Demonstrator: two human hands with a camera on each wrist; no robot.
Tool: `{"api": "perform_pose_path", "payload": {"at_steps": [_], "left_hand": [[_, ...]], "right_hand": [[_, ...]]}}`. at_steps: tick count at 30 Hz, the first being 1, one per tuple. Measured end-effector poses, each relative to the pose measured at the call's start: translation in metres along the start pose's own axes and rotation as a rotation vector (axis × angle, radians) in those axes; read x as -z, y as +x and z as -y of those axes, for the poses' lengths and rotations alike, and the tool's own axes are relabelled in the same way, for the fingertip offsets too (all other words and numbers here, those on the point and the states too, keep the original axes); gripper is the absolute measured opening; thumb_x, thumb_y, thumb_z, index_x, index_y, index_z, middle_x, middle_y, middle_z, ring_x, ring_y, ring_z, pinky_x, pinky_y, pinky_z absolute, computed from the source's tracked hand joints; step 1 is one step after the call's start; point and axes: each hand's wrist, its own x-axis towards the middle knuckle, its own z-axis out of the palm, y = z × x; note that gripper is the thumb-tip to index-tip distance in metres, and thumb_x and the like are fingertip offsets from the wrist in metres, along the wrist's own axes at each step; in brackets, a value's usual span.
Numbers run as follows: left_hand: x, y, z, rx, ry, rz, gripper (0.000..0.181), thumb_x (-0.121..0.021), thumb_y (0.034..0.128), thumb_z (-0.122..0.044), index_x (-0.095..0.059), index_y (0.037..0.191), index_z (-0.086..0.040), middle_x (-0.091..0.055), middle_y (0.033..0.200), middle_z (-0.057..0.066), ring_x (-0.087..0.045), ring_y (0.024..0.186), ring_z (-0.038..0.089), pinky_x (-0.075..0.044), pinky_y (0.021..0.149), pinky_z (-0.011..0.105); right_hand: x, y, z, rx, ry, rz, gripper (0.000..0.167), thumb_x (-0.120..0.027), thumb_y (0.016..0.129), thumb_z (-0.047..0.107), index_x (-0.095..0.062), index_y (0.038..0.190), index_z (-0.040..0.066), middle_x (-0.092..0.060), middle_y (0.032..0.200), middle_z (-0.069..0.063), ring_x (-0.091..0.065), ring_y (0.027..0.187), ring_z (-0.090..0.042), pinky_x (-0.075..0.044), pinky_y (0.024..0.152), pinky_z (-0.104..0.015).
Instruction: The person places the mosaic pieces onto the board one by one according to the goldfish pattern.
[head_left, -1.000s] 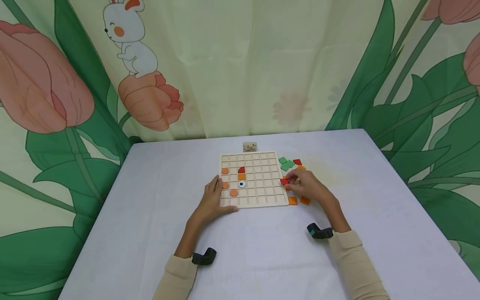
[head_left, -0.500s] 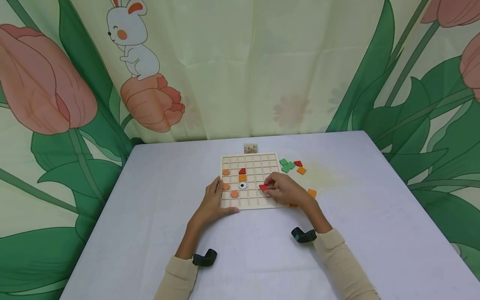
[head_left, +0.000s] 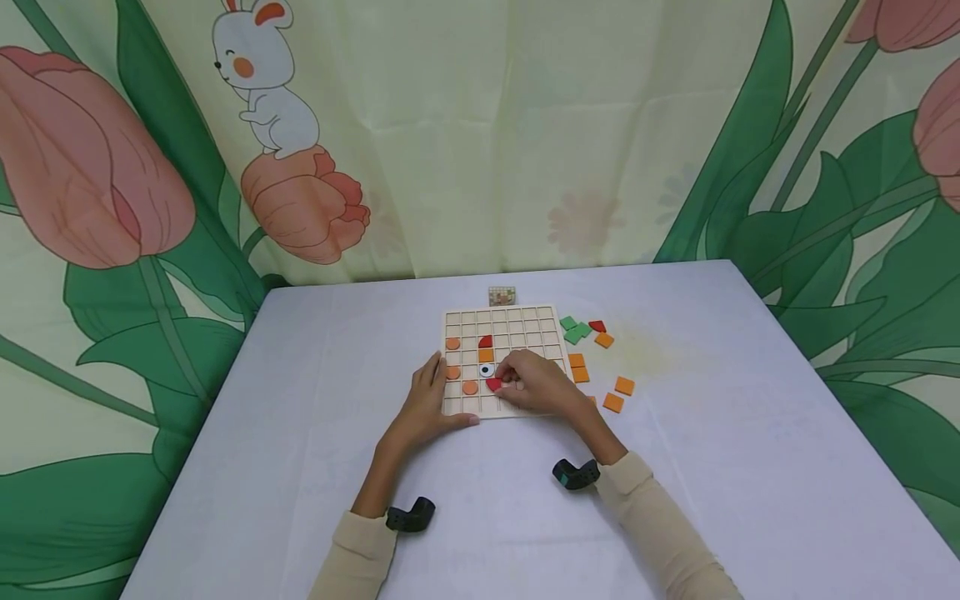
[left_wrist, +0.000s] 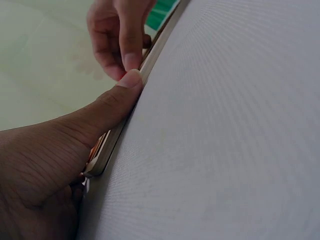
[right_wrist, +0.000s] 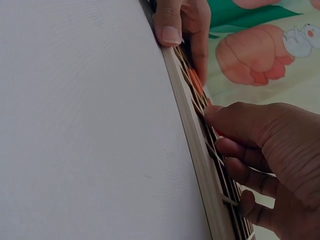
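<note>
A square wooden grid board (head_left: 538,327) lies on the table. My left hand (head_left: 422,407) rests against its near left corner, fingers along the left side and thumb stretched over the front edge. Between thumb and fingers, my right hand (head_left: 542,385) pinches a red tile (head_left: 492,384) at a cell just below the round eye piece (head_left: 487,370); the fingers partly hide it. Above the eye sit an orange square (head_left: 486,356) and another red piece (head_left: 486,342). Several round orange pieces (head_left: 470,387) occupy cells to the left.
Right of the board lie several green tiles (head_left: 576,334), a red tile (head_left: 597,326) and several orange squares (head_left: 625,386). A small patterned card or block (head_left: 502,296) stands behind the board. A printed curtain (head_left: 465,167) hangs beyond the table (head_left: 337,350).
My right hand has carried the red tile leftward from beside the board's right edge to a cell under the eye piece, uncovering orange squares. The left hand has stayed at the corner.
</note>
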Motion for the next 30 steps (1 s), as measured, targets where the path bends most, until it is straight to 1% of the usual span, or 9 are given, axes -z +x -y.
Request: {"api": "perform_pose_path", "payload": {"at_steps": [6, 18, 24, 30], "left_hand": [[0.0016, 0.0007, -0.0002, -0.002, -0.002, 0.000, 0.128, -0.092, 0.0802, -0.050, -0.015, 0.169, 0.000, -0.008, 0.180, 0.018, -0.012, 0.165, 0.038, -0.032, 0.129, 0.055], [-0.0005, -0.0015, -0.0010, 0.009, -0.014, -0.003, 0.128, -0.093, 0.0795, -0.048, -0.016, 0.169, 0.001, -0.009, 0.179, 0.018, -0.013, 0.164, 0.039, -0.034, 0.127, 0.056], [0.0002, -0.0022, -0.0018, 0.010, -0.020, -0.004, 0.128, -0.093, 0.0795, -0.048, -0.015, 0.169, 0.000, -0.008, 0.179, 0.018, -0.013, 0.164, 0.039, -0.034, 0.127, 0.056], [0.0004, -0.0006, -0.0005, 0.007, -0.003, 0.000, 0.128, -0.093, 0.0796, -0.049, -0.015, 0.169, 0.000, -0.008, 0.179, 0.018, -0.013, 0.164, 0.040, -0.034, 0.127, 0.056]], "right_hand": [[-0.0042, 0.0039, 0.0033, -0.008, -0.020, -0.024, 0.024, -0.082, 0.094, 0.025, -0.072, 0.111, 0.011, -0.064, 0.096, 0.001, -0.055, 0.089, -0.013, -0.049, 0.078, -0.027], [-0.0073, 0.0038, 0.0043, -0.049, 0.017, -0.018, 0.028, -0.083, 0.094, 0.027, -0.073, 0.114, 0.010, -0.064, 0.097, 0.000, -0.055, 0.090, -0.015, -0.049, 0.080, -0.027], [-0.0073, 0.0040, 0.0041, -0.045, 0.022, -0.008, 0.026, -0.082, 0.095, 0.026, -0.073, 0.114, 0.010, -0.064, 0.097, 0.001, -0.055, 0.091, -0.014, -0.048, 0.080, -0.026], [-0.0064, 0.0038, 0.0057, -0.040, 0.028, -0.005, 0.024, -0.081, 0.095, 0.024, -0.073, 0.113, 0.010, -0.064, 0.096, 0.000, -0.055, 0.090, -0.014, -0.048, 0.080, -0.027]]}}
